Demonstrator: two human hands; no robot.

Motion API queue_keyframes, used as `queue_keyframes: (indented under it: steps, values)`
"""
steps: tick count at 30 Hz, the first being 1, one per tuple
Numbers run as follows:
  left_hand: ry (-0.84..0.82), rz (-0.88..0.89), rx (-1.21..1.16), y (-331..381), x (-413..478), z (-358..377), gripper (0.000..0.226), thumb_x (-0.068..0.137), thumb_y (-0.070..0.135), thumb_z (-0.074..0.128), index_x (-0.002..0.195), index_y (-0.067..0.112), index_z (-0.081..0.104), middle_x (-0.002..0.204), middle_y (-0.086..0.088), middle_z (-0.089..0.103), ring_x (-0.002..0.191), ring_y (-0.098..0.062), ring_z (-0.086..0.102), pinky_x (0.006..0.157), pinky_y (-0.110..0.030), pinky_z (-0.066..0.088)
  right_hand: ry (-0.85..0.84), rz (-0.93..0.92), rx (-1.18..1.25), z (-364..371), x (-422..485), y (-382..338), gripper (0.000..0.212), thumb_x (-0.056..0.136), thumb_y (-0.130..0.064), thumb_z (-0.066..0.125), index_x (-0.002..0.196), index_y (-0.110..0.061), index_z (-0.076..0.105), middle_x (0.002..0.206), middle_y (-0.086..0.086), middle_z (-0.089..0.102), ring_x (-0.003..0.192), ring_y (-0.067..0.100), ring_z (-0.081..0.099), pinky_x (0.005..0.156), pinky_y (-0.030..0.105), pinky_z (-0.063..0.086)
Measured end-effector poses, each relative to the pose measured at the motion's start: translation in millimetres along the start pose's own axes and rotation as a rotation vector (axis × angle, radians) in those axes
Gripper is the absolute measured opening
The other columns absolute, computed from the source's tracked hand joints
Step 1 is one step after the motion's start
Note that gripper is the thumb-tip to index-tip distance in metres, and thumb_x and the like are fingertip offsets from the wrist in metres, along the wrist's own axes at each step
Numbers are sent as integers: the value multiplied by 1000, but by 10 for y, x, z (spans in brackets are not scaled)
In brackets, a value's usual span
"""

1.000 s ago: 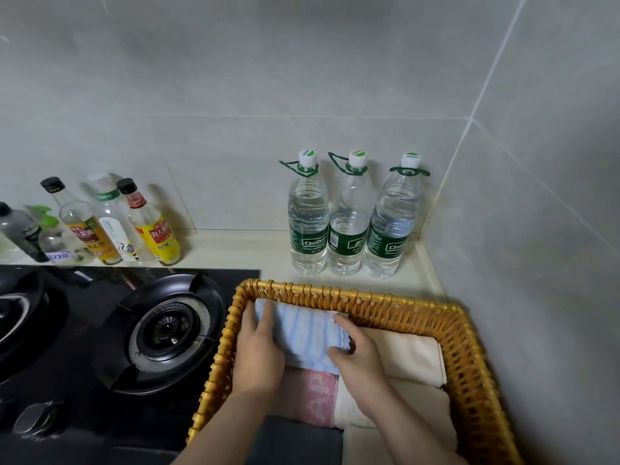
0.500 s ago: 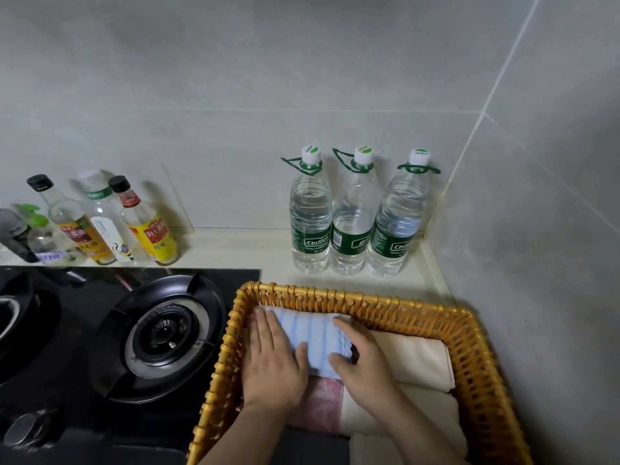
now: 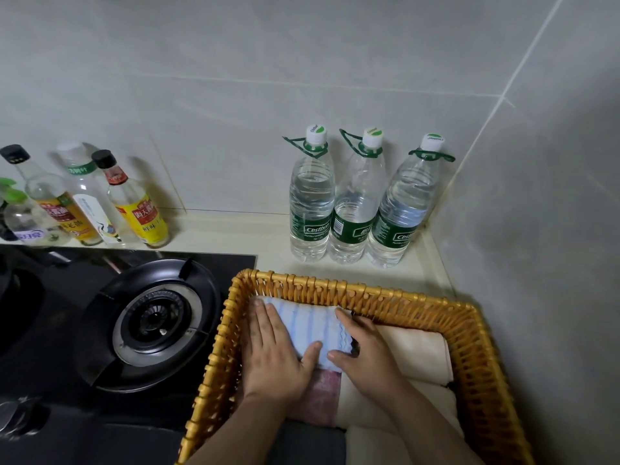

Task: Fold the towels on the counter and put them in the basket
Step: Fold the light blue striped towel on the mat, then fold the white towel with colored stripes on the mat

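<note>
Basket (image 3: pixel 396 293) of yellow wicker stands at 5 o'clock from the three water bottles (image 3: pixel 352 203). Inside it, at 11 o'clock, we see the blue striped towel (image 3: pixel 310 325) folded. Our left hand (image 3: pixel 273 355) and right hand (image 3: pixel 367 352) lie flat on it, fingers spread, gripping nothing.

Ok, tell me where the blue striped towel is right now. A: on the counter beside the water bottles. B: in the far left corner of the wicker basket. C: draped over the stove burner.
B: the blue striped towel lies inside the wicker basket at its far left corner, under the left hand and the right hand.
</note>
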State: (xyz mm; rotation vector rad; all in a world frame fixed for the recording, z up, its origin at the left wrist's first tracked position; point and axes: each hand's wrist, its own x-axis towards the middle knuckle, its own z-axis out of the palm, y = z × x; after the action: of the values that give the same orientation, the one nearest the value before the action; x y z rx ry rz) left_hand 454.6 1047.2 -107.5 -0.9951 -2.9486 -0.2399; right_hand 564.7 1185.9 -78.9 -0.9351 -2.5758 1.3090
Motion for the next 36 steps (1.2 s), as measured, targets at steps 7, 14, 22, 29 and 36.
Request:
queue_keyframes:
  steps: [7,14,22,29,36]
  values:
    - [3,-8,40,-8,5,139,101,90,70,18,145,-14,16,153,-34,19,142,-42,19,116,-44,2,-17,47,-2,26,39,45,75,80,-30,74,146,-33,38,140,-15,35,130,0,31,107,17,28]
    - [18,-13,31,2,-9,203,99,91,69,15,146,-12,15,152,-33,22,141,-42,21,116,-45,3,-52,70,6,31,100,59,75,79,-29,75,145,-29,41,134,-16,35,128,2,33,110,22,32]
    - [-105,-2,8,26,-4,97,97,91,68,15,144,-14,23,151,-34,24,140,-42,22,116,-45,2,-36,60,-27,29,63,-8,73,80,-30,75,145,-29,42,141,-11,36,131,4,35,110,22,31]
    - [-74,-23,21,50,4,-219,100,88,71,25,144,-12,28,151,-32,27,141,-42,30,114,-43,9,10,17,46,-55,-46,-126,71,81,-27,75,143,-35,41,142,-16,40,126,-6,34,103,12,27]
    - [-50,65,26,9,-50,-492,99,90,75,26,142,-9,38,148,-30,36,139,-39,35,112,-45,16,-54,-38,-71,-282,-128,-289,72,81,-34,74,145,-32,40,136,-19,27,133,-2,26,109,16,22]
